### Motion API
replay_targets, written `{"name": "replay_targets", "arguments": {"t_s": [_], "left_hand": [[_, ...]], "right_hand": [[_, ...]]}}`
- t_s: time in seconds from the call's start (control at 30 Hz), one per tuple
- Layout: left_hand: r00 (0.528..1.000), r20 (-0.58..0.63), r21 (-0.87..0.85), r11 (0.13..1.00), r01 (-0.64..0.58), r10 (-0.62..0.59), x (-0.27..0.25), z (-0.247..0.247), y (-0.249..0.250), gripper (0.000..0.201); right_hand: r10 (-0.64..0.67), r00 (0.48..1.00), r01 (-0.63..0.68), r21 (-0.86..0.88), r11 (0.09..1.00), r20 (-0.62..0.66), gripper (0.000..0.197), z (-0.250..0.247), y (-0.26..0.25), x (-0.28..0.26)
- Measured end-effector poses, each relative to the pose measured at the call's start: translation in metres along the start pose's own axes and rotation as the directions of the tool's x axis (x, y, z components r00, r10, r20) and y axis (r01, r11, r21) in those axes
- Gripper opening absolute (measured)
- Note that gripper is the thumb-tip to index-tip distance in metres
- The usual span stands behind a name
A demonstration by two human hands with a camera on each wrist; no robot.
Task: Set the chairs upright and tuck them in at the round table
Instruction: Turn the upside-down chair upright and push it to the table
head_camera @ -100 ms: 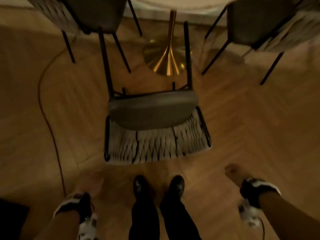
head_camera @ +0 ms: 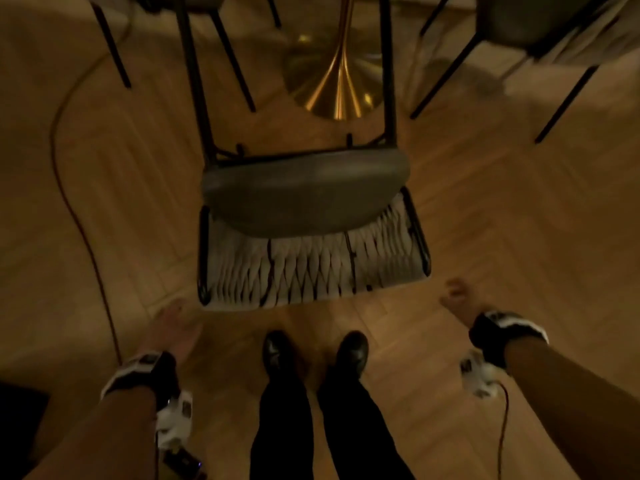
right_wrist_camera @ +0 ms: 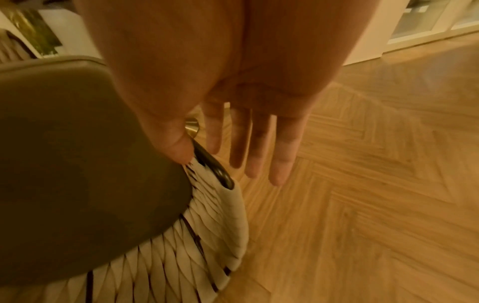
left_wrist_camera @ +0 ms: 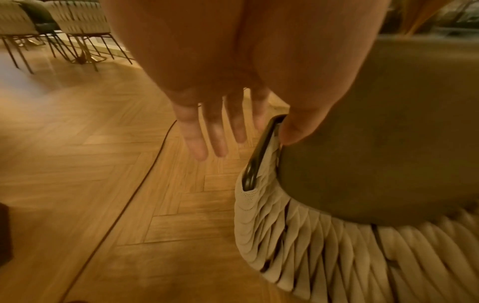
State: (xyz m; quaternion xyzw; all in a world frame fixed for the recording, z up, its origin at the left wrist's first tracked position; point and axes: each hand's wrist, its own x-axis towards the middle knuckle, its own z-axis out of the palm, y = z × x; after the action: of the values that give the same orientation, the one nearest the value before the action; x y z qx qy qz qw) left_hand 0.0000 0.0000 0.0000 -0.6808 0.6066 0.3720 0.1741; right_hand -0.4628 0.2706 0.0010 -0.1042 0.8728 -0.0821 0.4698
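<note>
The wooden floor (head_camera: 519, 237) has a herringbone pattern, and a thin dark cable (head_camera: 74, 216) curves across it on the left. The round table shows only as its gold pedestal base (head_camera: 337, 81) at the top of the head view. 1 chair (head_camera: 308, 216) lies tipped on its back in front of the person, woven backrest flat on the floor just ahead of the shoes, grey seat standing on edge, and its black legs pointing toward the table base. 2 more chairs stand upright beside the table, 1 at the upper left (head_camera: 194, 15) and 1 at the upper right (head_camera: 540, 26). The left hand (head_camera: 176, 327) hangs just beside the backrest's left corner, fingers straight and slightly spread, holding nothing. The right hand (head_camera: 457, 299) hangs near the right corner, fingers straight and close together, not touching the chair. The 2 black shoes (head_camera: 277, 351) stand between the hands.
</note>
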Motion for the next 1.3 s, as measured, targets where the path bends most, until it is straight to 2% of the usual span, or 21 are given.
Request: {"name": "replay_targets", "arguments": {"t_s": [0.07,0.17,0.27,0.33,0.4,0.47,0.53,0.67,0.87,1.0,1.1,1.17,1.23,1.3], "left_hand": [[0.997,-0.073,-0.08,0.997,0.014,-0.02,0.035,0.011,0.01,0.078],[0.989,-0.141,-0.182,0.983,0.024,-0.05,0.066,0.039,0.007,0.092],[0.989,-0.138,-0.254,0.967,0.017,-0.054,0.104,0.067,0.01,0.098],[0.986,-0.16,-0.302,0.953,0.003,-0.054,0.12,0.084,0.008,0.091],[0.97,-0.231,-0.304,0.953,0.0,-0.074,0.128,0.096,0.007,0.08],[0.959,-0.27,-0.274,0.962,0.005,-0.082,0.129,0.1,0.006,0.066],[0.962,-0.261,-0.257,0.966,0.011,-0.08,0.124,0.096,0.006,0.06],[0.97,-0.233,-0.248,0.969,0.017,-0.076,0.103,0.071,0.008,0.058],[0.985,-0.161,-0.194,0.981,0.031,-0.062,0.025,0.009,0.013,0.055],[0.977,-0.205,-0.17,0.985,0.03,-0.065,-0.02,-0.039,0.025,0.045],[0.971,-0.234,-0.235,0.972,-0.009,-0.048,-0.037,-0.074,0.048,0.043],[0.965,-0.262,-0.272,0.959,-0.075,0.001,-0.038,-0.097,0.068,0.039],[0.951,-0.302,-0.222,0.966,-0.136,0.065,-0.042,-0.119,0.088,0.032],[0.932,-0.353,-0.296,0.936,-0.189,0.077,-0.045,-0.133,0.103,0.039]], "right_hand": [[-0.038,0.996,0.037,-0.02,0.999,-0.079,0.069,0.005,-0.029,0.046],[-0.07,0.987,0.073,0.015,0.997,-0.143,0.085,0.033,-0.042,0.082],[-0.026,0.972,0.056,0.12,0.991,-0.235,0.094,0.056,-0.044,0.126],[0.002,0.951,0.038,0.125,0.991,-0.308,0.087,0.071,-0.038,0.145],[0.028,0.931,0.012,0.108,0.994,-0.365,0.069,0.076,-0.03,0.156],[0.023,0.921,0.0,0.058,0.998,-0.39,0.045,0.072,-0.026,0.16],[-0.014,0.928,0.013,-0.005,1.0,-0.373,0.034,0.064,-0.022,0.159],[-0.034,0.943,0.009,-0.075,0.997,-0.33,0.04,0.055,-0.024,0.134],[0.038,0.974,-0.072,-0.147,0.987,-0.224,0.045,0.019,-0.023,0.044],[0.075,0.98,-0.104,-0.151,0.983,-0.185,0.039,-0.016,-0.02,-0.024],[0.063,0.987,-0.089,-0.177,0.98,-0.147,0.038,-0.047,-0.03,-0.063],[0.02,0.989,-0.058,-0.261,0.964,-0.148,0.042,-0.07,-0.039,-0.074],[-0.001,0.984,-0.047,-0.265,0.963,-0.177,0.042,-0.094,-0.053,-0.08],[0.008,0.981,-0.053,-0.23,0.972,-0.192,0.038,-0.114,-0.068,-0.082]]}}
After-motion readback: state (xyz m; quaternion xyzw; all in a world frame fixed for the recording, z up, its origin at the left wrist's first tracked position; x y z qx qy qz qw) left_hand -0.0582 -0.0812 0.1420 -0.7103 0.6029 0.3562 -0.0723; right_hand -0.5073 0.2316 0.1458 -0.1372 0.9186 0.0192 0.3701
